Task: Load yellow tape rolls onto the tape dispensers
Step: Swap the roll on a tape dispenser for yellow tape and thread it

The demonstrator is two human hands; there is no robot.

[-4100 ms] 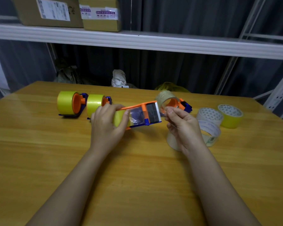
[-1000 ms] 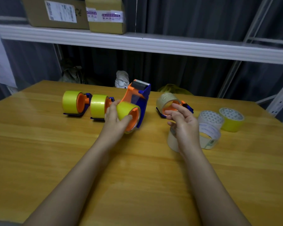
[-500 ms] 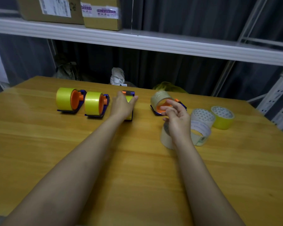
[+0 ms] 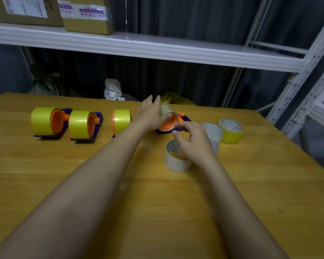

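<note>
Head view: we reach the fourth dispenser (image 4: pixel 173 122), left hand (image 4: pixel 151 114) and right hand (image 4: pixel 194 142) both released; steady its base before swapping the roll.

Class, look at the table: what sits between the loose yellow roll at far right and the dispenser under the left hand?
In the head view, a white tape roll sits between the yellow roll and the dispenser.

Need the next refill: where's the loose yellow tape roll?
In the head view, the loose yellow tape roll lies flat at the wooden table's far right, beside a white tape roll.
</note>
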